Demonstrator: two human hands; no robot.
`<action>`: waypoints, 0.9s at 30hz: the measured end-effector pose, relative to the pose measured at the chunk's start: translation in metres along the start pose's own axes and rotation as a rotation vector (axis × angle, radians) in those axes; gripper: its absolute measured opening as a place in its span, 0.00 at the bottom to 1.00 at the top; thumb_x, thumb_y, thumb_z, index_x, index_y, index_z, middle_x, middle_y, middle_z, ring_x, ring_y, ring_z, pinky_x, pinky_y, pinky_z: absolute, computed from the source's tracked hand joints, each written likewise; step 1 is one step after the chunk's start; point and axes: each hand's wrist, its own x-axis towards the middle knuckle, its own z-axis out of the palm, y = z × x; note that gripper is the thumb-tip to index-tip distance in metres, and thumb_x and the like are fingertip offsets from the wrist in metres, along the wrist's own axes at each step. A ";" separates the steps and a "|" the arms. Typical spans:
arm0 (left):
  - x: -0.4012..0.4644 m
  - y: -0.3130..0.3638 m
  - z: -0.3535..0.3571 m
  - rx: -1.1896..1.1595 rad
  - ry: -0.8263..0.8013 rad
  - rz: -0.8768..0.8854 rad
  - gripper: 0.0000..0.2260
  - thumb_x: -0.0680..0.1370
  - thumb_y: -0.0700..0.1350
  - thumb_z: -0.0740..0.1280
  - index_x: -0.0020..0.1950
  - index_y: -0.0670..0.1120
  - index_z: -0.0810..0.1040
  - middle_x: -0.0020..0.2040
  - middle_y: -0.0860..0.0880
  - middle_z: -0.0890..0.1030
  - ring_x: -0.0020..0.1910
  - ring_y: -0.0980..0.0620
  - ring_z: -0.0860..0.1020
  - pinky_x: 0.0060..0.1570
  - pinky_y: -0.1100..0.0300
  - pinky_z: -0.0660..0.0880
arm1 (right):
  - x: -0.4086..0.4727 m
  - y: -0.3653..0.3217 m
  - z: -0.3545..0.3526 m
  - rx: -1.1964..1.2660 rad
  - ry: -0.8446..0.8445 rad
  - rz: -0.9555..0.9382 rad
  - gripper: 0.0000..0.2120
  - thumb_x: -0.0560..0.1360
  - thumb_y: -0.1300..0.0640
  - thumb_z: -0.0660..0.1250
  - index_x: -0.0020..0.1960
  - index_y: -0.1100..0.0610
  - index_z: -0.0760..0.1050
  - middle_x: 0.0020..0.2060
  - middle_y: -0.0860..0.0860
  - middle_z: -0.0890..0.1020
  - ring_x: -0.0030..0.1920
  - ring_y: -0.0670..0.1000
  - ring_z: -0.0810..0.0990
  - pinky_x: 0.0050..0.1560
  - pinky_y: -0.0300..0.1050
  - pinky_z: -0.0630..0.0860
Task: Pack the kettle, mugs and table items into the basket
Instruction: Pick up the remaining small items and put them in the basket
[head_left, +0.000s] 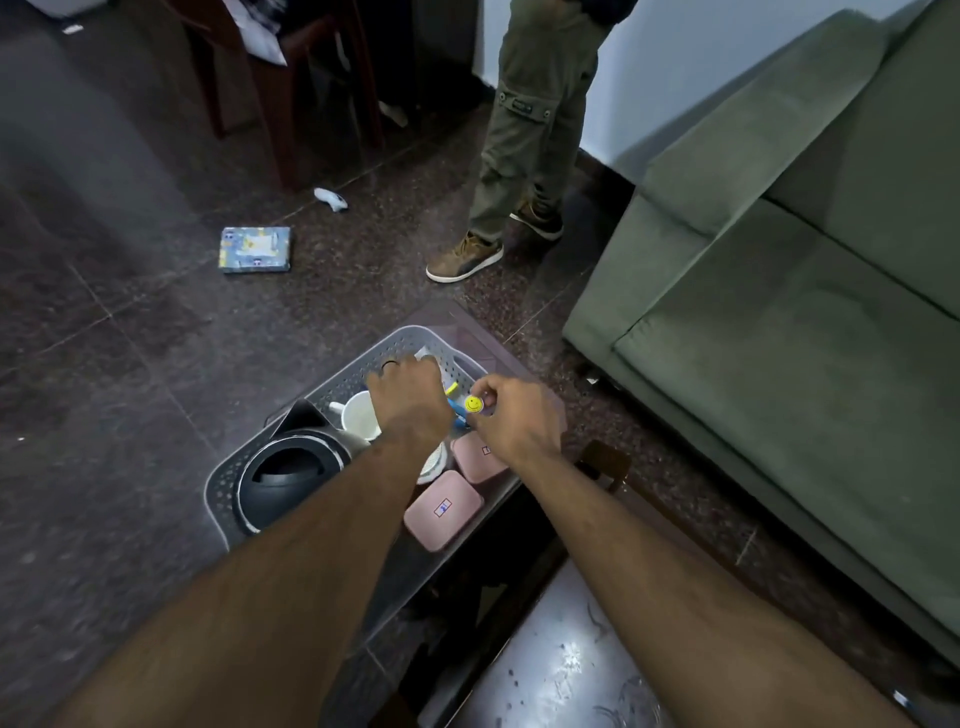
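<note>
- At frame centre, the right hand (511, 418) pinches a yellow smiley-face item (473, 404) over the grey basket (332, 387), apparently to drop it in.
- The left hand (410, 397) reaches inside, grip hidden.
- The kettle (291, 475) and white mug (359, 415) sit packed at lower left.

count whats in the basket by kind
kettle: 1
white mug: 1
pink boxes: 2
smiley-face item, held in the right hand: 1
Total: 5 clearly visible in the grey basket; the hands hide other small items, so there may be more.
</note>
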 end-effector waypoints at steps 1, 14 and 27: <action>0.002 -0.002 0.004 0.029 -0.007 0.005 0.14 0.75 0.42 0.69 0.60 0.47 0.78 0.61 0.45 0.80 0.63 0.43 0.77 0.61 0.50 0.70 | 0.002 0.000 0.005 -0.001 -0.016 0.008 0.10 0.73 0.50 0.73 0.55 0.45 0.81 0.49 0.47 0.86 0.52 0.53 0.84 0.53 0.47 0.80; 0.004 0.005 0.035 0.092 -0.037 0.112 0.21 0.75 0.57 0.68 0.63 0.47 0.76 0.61 0.45 0.80 0.65 0.42 0.75 0.66 0.46 0.67 | 0.006 0.014 0.023 -0.002 0.025 -0.076 0.17 0.74 0.49 0.73 0.62 0.45 0.79 0.55 0.48 0.85 0.57 0.54 0.83 0.57 0.50 0.80; -0.066 0.061 0.019 -0.205 0.192 0.345 0.21 0.66 0.47 0.64 0.51 0.35 0.81 0.47 0.30 0.81 0.48 0.28 0.79 0.50 0.40 0.75 | -0.123 0.197 -0.031 0.199 0.460 0.243 0.08 0.73 0.45 0.73 0.50 0.46 0.81 0.41 0.44 0.83 0.42 0.47 0.83 0.42 0.43 0.78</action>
